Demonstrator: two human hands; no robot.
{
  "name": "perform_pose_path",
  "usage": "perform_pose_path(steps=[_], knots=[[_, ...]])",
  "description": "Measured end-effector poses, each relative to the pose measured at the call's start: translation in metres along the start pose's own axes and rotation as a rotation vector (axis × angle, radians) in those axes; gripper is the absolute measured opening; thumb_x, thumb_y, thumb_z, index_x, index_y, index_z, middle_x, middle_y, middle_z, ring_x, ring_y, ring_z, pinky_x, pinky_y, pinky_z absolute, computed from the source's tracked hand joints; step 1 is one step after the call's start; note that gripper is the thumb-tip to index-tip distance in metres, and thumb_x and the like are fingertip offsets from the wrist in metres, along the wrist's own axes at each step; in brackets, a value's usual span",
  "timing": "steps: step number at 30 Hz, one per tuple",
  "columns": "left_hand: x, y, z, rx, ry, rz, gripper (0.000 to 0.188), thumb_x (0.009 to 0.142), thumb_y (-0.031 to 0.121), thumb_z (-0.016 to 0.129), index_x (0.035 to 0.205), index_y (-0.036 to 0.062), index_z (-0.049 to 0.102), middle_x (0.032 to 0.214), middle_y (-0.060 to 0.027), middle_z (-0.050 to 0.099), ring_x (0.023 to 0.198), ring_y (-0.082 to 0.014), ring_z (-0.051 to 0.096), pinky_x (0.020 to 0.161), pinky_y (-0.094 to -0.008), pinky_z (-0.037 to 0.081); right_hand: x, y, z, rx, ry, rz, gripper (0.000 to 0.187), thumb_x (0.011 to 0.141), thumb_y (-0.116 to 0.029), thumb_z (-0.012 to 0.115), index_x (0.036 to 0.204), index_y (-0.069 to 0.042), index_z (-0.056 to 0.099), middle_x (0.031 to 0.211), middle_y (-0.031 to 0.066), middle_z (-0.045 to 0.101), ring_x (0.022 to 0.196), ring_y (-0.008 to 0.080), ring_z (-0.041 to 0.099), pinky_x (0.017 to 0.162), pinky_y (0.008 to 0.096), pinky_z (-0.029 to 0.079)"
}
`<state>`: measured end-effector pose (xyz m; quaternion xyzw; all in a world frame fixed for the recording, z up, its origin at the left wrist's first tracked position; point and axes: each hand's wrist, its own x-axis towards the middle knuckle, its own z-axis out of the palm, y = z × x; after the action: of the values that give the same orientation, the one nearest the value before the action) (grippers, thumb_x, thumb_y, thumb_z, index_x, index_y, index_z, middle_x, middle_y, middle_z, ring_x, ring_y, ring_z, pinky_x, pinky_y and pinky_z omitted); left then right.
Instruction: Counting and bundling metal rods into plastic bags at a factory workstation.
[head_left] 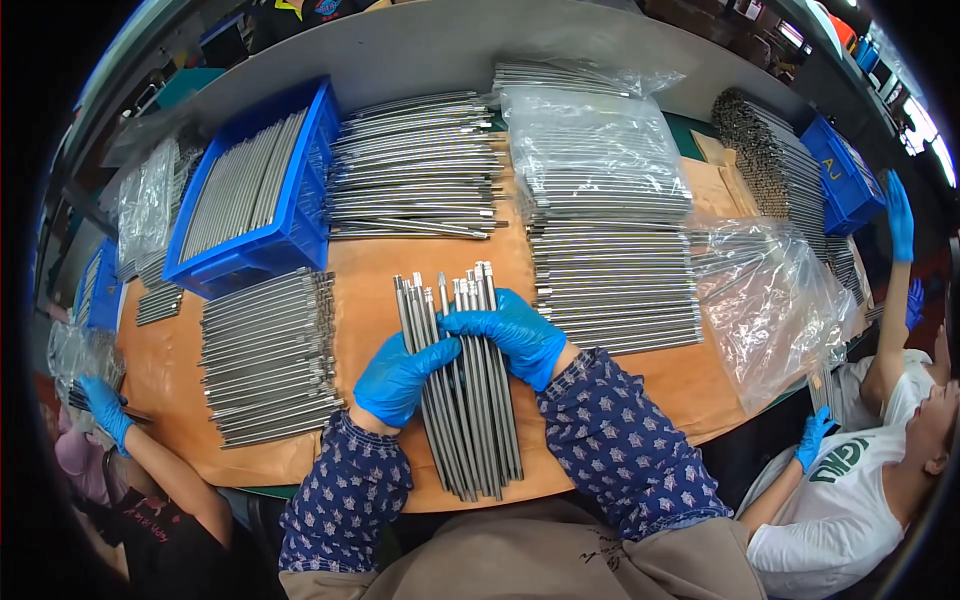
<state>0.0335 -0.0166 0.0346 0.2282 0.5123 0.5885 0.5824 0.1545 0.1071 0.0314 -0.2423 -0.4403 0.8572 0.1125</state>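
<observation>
A bundle of slim metal rods (470, 420) stands tilted over the near edge of the table, its machined ends pointing away from me. Blue gloves cover both hands. My left hand (398, 378) is closed round the bundle's left part, its thumb laid across the rods. From the right, my right hand (512, 338) grips the other part, its thumb reaching over toward the left thumb. A narrow gap splits the rods near the thumbs. The fingers behind the bundle are hidden.
Rod stacks lie left (265, 360), at the back (415, 165) and right (615, 285). A blue crate (312, 190) holds more rods. Clear plastic bags (765, 300) cover some at right. Co-workers' gloved hands show at the left (105, 412) and right (815, 438). Brown paper covers the table (370, 285).
</observation>
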Motion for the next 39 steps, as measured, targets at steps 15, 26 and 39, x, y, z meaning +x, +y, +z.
perform_pose_path(steps=[15, 26, 39], knots=[[0.000, 0.000, 0.008, 0.042, 0.016, 0.020, 0.026, 0.076, 0.006, 0.065, 0.100, 0.0007, 0.058, 0.090, -0.0056, 0.063, 0.077, -0.0120, 0.060, 0.070, -0.0234, 0.047, 0.001, -0.001, 0.003, -0.069, -0.014, -0.002, 0.024, 0.074, -0.011, 0.069, 0.095, -0.002, 0.062, 0.086, 0.0074, 0.064, 0.076, 0.0137, 0.061, 0.071, 0.0239, 0.050], [-0.003, 0.003, 0.004, -0.014, -0.009, -0.022, 0.028, 0.078, 0.006, 0.064, 0.104, -0.0001, 0.057, 0.091, -0.0054, 0.063, 0.078, -0.0113, 0.060, 0.072, -0.0225, 0.048, -0.002, 0.003, -0.002, 0.041, -0.009, 0.019, 0.025, 0.075, -0.009, 0.067, 0.097, -0.002, 0.060, 0.085, 0.0079, 0.064, 0.074, 0.0143, 0.062, 0.068, 0.0248, 0.052], [-0.002, 0.004, 0.009, -0.031, -0.009, 0.012, 0.023, 0.076, 0.003, 0.065, 0.098, -0.0007, 0.058, 0.088, -0.0070, 0.063, 0.076, -0.0123, 0.061, 0.070, -0.0230, 0.050, -0.002, -0.003, 0.004, 0.030, -0.055, -0.035, 0.026, 0.074, -0.008, 0.068, 0.098, -0.002, 0.060, 0.087, 0.0079, 0.064, 0.075, 0.0137, 0.062, 0.067, 0.0239, 0.052]])
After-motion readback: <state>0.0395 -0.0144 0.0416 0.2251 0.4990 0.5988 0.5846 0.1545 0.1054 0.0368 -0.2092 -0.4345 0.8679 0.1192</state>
